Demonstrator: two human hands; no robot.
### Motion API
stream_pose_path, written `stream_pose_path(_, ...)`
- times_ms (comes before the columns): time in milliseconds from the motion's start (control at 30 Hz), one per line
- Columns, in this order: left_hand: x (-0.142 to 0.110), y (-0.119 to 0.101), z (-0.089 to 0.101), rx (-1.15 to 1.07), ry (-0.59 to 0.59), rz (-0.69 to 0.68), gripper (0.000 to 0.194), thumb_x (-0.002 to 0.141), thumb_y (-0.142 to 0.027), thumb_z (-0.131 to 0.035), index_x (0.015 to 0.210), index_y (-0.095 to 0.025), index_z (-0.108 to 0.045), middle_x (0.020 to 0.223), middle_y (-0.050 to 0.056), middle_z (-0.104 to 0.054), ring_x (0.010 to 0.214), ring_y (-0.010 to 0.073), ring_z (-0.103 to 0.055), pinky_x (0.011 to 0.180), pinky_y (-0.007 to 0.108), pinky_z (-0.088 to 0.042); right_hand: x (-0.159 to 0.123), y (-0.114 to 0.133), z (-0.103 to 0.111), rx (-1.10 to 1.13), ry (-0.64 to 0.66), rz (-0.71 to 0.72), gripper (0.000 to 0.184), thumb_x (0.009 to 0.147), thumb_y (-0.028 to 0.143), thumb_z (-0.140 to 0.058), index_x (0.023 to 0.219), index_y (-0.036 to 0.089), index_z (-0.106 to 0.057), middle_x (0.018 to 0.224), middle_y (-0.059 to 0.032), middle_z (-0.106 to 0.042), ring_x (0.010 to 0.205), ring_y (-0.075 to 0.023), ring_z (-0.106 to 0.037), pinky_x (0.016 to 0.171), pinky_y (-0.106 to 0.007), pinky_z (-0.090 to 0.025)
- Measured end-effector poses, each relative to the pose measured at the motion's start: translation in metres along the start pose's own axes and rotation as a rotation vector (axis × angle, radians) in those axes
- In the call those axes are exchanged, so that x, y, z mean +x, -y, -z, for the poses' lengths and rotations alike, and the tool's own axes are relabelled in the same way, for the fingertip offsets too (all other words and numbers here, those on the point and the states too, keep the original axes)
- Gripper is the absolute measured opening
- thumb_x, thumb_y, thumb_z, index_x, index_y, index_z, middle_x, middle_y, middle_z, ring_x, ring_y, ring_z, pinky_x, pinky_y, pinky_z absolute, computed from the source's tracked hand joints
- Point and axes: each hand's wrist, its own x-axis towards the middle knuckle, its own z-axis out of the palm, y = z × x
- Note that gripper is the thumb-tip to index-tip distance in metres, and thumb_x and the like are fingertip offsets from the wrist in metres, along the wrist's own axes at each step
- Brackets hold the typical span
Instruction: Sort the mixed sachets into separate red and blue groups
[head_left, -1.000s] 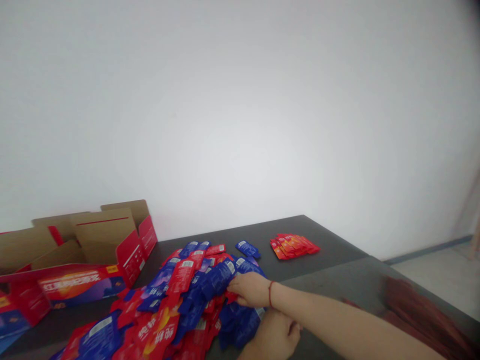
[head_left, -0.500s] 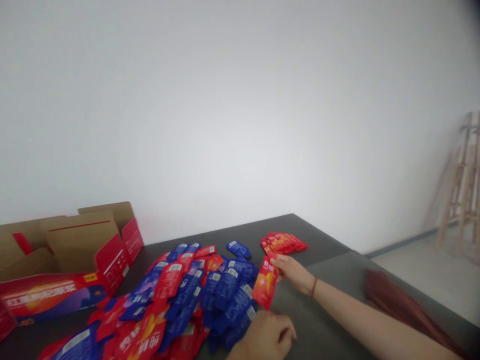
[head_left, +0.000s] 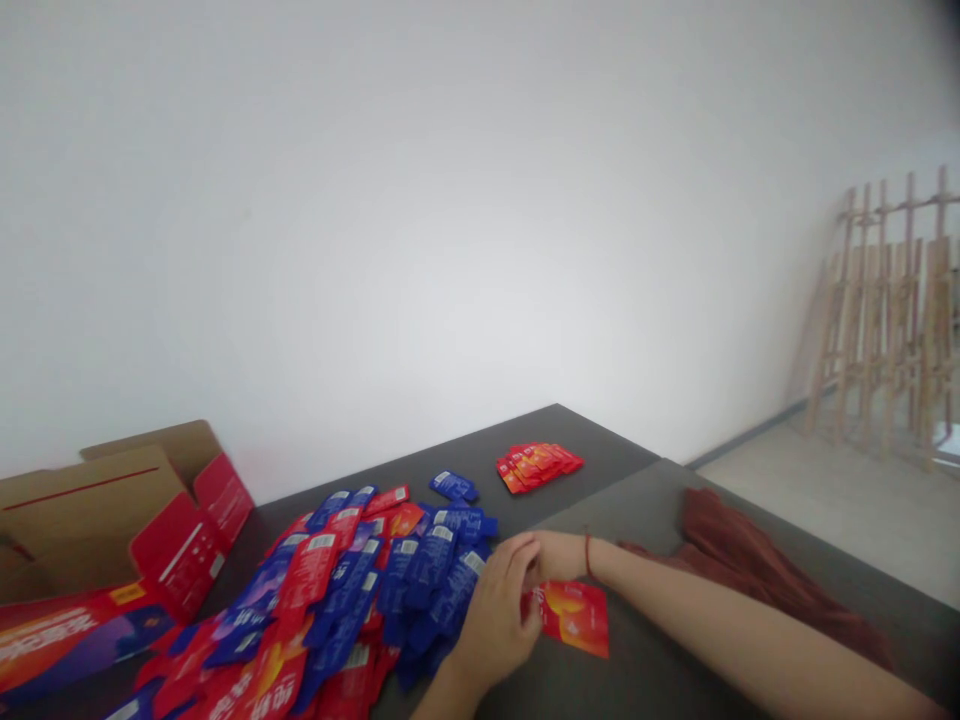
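Observation:
A red sachet with an orange print lies sideways just above the dark table, its lettered end tucked in where my two hands meet. My left hand is closed, with curled fingers and the thumb around that end. Behind it, my right hand, a thin band at its wrist, reaches in from the right; its fingertips are largely hidden by the left hand, but they appear closed at the same end. Just left of my hands, a heap mixes blue sachets and red sachets. A fanned stack of red sachets lies farther back.
An open red and brown cardboard box stands at the left against the white wall. One blue sachet lies apart behind the heap. Brown cloth rests on the table's right side. Wooden easels lean beyond.
My right hand has brought the red sachet to my left hand, and it has turned from hanging to sideways. My left hand has risen to meet it. The view has swung right.

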Motion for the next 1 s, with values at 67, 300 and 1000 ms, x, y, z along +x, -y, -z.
stream_pose_path(67,-0.003,-0.003,-0.001,0.029,0.128,-0.022,0.077,0.068,-0.007,-0.047,0.142,-0.022,-0.029,0.149,0.008,-0.028,0.136,0.0235,-0.027,0.111,0.045,-0.027,-0.014,0.005,-0.004,-0.056,-0.085,0.010,0.028,0.081,0.028,-0.053,0.101,0.014,-0.067,0.095,-0.0094,-0.070,0.085,-0.0211,-0.061,0.079,-0.034,-0.048)
stream_pose_path(300,-0.009,-0.007,-0.008,0.101,0.421,-0.024,0.070,0.073,-0.025,-0.056,0.140,-0.017,-0.035,0.147,0.010,-0.036,0.134,0.0264,-0.033,0.112,0.045,-0.025,-0.107,-0.013,-0.046,-0.571,-0.316,0.044,0.067,0.071,0.023,-0.056,0.134,0.004,-0.046,0.139,-0.0228,-0.044,0.129,-0.0338,-0.040,0.107,-0.048,-0.033)
stream_pose_path(1000,0.002,0.014,-0.026,-0.812,0.206,0.626,0.053,0.077,-0.059,-0.049,0.090,-0.009,-0.063,0.058,0.006,-0.064,0.053,0.0198,-0.062,0.049,0.026,-0.043,-0.085,-0.037,-0.022,0.734,-0.258,-0.016,0.051,0.067,0.057,-0.070,0.098,0.016,-0.066,0.078,-0.0053,-0.068,0.067,-0.0186,-0.063,0.064,-0.032,-0.051)
